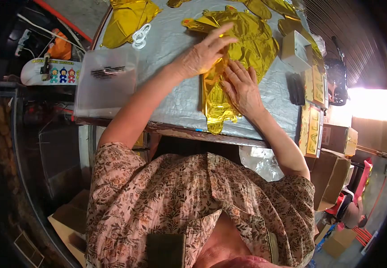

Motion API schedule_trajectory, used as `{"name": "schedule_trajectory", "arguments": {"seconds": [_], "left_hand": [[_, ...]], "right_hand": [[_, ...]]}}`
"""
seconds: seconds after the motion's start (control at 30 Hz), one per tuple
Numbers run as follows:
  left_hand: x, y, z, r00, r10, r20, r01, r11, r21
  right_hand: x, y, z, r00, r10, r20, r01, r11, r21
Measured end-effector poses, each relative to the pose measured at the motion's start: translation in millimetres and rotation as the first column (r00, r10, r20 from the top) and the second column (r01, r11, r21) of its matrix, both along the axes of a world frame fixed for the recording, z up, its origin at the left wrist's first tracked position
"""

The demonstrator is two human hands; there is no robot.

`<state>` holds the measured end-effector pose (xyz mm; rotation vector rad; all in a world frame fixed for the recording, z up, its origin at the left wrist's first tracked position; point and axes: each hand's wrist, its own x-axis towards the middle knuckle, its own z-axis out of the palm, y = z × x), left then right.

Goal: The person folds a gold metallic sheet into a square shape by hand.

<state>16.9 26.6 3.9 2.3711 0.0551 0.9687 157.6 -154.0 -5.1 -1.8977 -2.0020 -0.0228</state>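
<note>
A crinkled gold foil balloon [249,42], flat and without air, lies across the grey-covered table [166,100]. My left hand [200,56] is over its left edge with fingers stretched out to the right; the thumb side is partly hidden by the foil. Below and to the right, my right hand [245,91] rests flat on the foil, fingers spread. A narrow folded part of the balloon hangs toward the table's front edge between my hands. More gold foil [128,22] lies at the upper left, beside a white looped cord [141,36].
At the left, a clear plastic sheet [106,96] lies near dark thin sticks [107,72]. A white box [296,51] and a black object [296,89] are at the right. Cardboard boxes [332,178] stand beside the table. Another person [352,214] is farther off.
</note>
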Motion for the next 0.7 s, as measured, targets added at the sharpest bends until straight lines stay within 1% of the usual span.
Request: {"name": "schedule_trajectory", "arguments": {"seconds": [0.03,0.07,0.13,0.17,0.23,0.27,0.33,0.37,0.43,0.47,0.57,0.6,0.67,0.7], "left_hand": [[3.8,-1.1,-0.8,0.997,-0.049,-0.067,0.046,0.998,-0.049],[4.0,-1.1,-1.1,0.997,-0.047,-0.067,0.044,0.998,-0.051],[4.0,0.6,4.1,0.994,-0.018,-0.112,0.037,0.984,0.172],[1.4,0.3,7.0,0.994,-0.017,-0.111,0.037,0.984,0.175],[-6.2,-0.9,11.8,0.987,0.057,-0.149,-0.028,0.981,0.191],[-7.1,-0.5,14.1,0.987,0.055,-0.152,-0.026,0.982,0.189],[-8.6,0.0,17.8,0.974,0.109,-0.199,-0.034,0.936,0.350],[-6.4,1.1,16.4,0.974,0.111,-0.200,-0.035,0.935,0.352],[2.4,4.3,14.7,0.965,0.118,-0.235,0.001,0.891,0.453],[6.4,5.3,15.8,0.953,0.099,-0.287,0.037,0.901,0.433],[10.4,5.6,18.4,0.959,0.051,-0.279,0.076,0.903,0.423],[11.2,5.7,20.1,0.961,0.049,-0.274,0.077,0.899,0.432],[9.9,5.0,24.1,0.977,0.030,-0.209,0.072,0.883,0.464],[8.5,4.2,24.9,0.977,0.028,-0.212,0.075,0.882,0.465]], "right_hand": [[0.1,-1.2,-0.3,1.000,-0.002,-0.004,0.002,1.000,-0.005],[0.2,-1.8,0.0,1.000,-0.001,-0.007,0.001,1.000,-0.007],[-1.1,-3.0,3.0,1.000,0.001,-0.010,-0.001,1.000,0.002],[-1.6,-3.3,4.5,1.000,0.001,-0.014,-0.001,1.000,0.004],[-3.0,-3.3,8.3,1.000,0.002,-0.014,-0.002,1.000,0.010],[-3.5,-4.1,8.8,1.000,0.004,-0.017,-0.004,1.000,0.012],[-2.9,-5.6,8.1,1.000,0.001,-0.011,-0.001,1.000,0.014],[-2.6,-6.0,7.7,1.000,-0.001,-0.003,0.001,1.000,0.018],[-2.5,-5.8,5.7,1.000,0.002,0.000,-0.002,1.000,0.031],[-2.1,-5.5,5.7,1.000,0.001,0.007,-0.002,0.999,0.046],[-3.6,-5.6,8.7,1.000,0.010,0.017,-0.011,0.998,0.066],[-3.9,-5.6,9.7,1.000,0.006,0.022,-0.007,0.997,0.075],[-4.5,-5.8,10.2,0.999,0.013,0.029,-0.016,0.996,0.087],[-4.8,-5.9,11.3,1.000,0.011,0.027,-0.013,0.996,0.087]]}}
